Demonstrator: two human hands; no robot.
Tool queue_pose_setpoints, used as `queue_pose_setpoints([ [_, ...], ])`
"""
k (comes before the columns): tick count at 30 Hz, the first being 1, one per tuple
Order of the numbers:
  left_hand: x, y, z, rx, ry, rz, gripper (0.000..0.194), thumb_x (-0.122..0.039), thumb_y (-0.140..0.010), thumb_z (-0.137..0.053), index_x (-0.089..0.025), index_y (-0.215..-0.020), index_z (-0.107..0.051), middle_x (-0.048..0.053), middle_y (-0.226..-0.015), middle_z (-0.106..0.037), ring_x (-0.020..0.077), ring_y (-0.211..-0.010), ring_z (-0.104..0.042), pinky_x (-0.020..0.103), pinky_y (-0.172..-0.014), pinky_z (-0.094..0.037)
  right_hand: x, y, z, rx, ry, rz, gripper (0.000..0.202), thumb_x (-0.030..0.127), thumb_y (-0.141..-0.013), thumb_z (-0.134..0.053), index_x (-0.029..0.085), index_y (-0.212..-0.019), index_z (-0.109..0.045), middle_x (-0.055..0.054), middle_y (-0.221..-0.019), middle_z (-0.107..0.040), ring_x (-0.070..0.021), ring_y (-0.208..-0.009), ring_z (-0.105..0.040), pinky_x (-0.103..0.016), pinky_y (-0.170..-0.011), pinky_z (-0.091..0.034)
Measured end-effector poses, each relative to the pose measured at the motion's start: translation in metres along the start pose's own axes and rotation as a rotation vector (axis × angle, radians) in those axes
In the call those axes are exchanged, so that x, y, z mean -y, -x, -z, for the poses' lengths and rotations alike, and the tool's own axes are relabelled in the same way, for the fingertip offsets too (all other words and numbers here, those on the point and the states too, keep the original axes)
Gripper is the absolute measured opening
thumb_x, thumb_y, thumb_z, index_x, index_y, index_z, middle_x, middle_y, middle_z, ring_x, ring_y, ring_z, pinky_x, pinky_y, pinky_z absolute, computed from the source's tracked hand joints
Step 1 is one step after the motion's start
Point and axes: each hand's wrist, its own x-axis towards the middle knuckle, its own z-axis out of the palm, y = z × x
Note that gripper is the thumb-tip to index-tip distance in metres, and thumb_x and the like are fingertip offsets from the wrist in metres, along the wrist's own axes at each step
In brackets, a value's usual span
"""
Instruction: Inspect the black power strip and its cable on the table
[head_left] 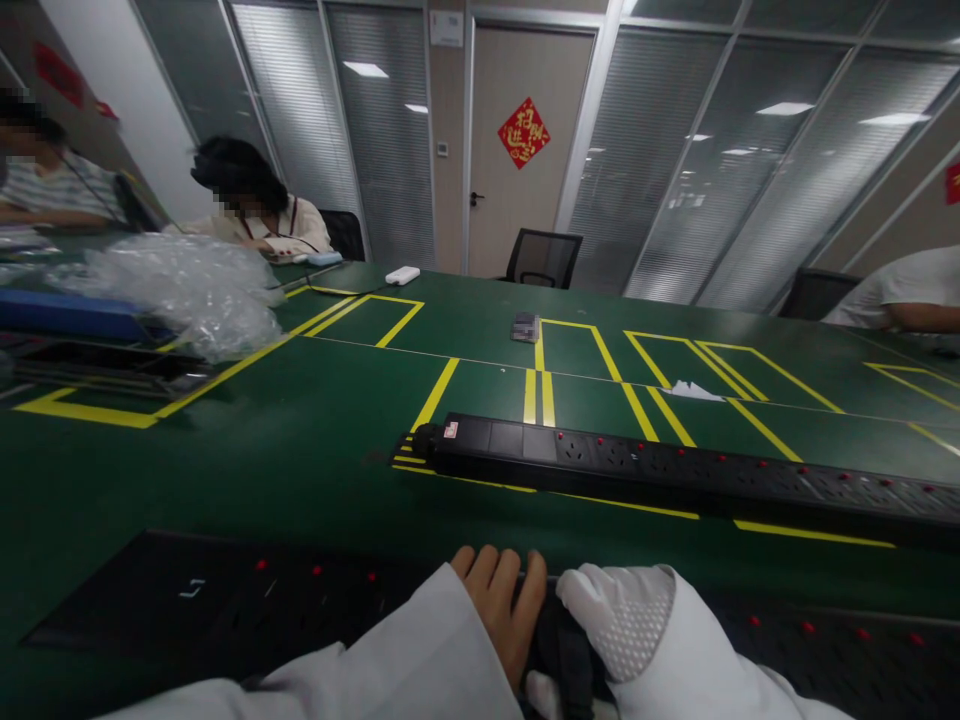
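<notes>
Near the bottom centre, my left hand [504, 600] is bare, its fingers bent over a long black power strip [225, 590] with red lights. Beside it on the right, my right hand [619, 615], in a white dotted glove, is closed round a black object [564, 650] that sleeves and fingers partly hide; it may be a plug or a cable end. The nearer strip runs left and right behind both hands. Farther back lies a second black power strip [637, 460] with a row of sockets and red lights.
Yellow tape outlines mark the green table [300, 420]. Clear plastic wrap [187, 285] and a blue box [67, 312] lie at left. A small dark item [525, 327], a white device [403, 275] and crumpled paper [694, 391] lie farther back. Several people sit around; an office chair [544, 258] stands behind.
</notes>
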Motion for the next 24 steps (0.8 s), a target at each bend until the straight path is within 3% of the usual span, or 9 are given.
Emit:
queue_pose_setpoints([
  [12,0.002,-0.002,0.011,0.131,0.061,-0.007,0.022,-0.014,-0.088,-0.046,-0.018,-0.107,-0.058,0.005,-0.084,-0.06,0.0201,-0.071,-0.054,0.034,-0.064,-0.039,-0.002,0.005,-0.01,-0.037,-0.058,0.013,0.011,0.024,-0.069,-0.051,0.025,-0.069,-0.04,0.007,-0.053,-0.047,-0.0154,-0.039,-0.045,-0.032,-0.049,-0.007],
  [16,0.001,-0.002,0.011,0.116,0.034,0.01,0.024,-0.012,-0.089,-0.042,-0.019,-0.106,-0.057,0.003,-0.083,-0.06,0.019,-0.071,-0.054,0.032,-0.064,-0.038,0.003,0.005,-0.018,-0.081,-0.009,-0.04,0.01,0.017,-0.071,-0.044,0.026,-0.067,-0.04,0.006,-0.051,-0.046,-0.0171,-0.037,-0.045,-0.032,-0.052,-0.003],
  [20,-0.001,-0.002,0.009,0.088,0.017,0.009,0.025,-0.011,-0.088,-0.042,-0.019,-0.107,-0.057,0.003,-0.083,-0.06,0.0199,-0.071,-0.054,0.034,-0.066,-0.038,0.008,0.003,-0.025,-0.238,-0.029,-0.113,0.01,0.022,-0.071,-0.032,0.026,-0.062,-0.033,0.004,-0.043,-0.04,-0.0179,-0.031,-0.038,-0.033,-0.054,-0.001],
  [24,0.0,-0.001,0.008,0.077,0.007,0.014,0.026,-0.009,-0.089,-0.04,-0.02,-0.107,-0.057,0.003,-0.083,-0.059,0.0183,-0.071,-0.055,0.033,-0.064,-0.037,0.006,0.002,-0.024,-0.183,0.008,-0.059,0.007,0.023,-0.067,-0.038,0.026,-0.065,-0.032,0.005,-0.044,-0.042,-0.0167,-0.031,-0.04,-0.032,-0.053,-0.001],
])
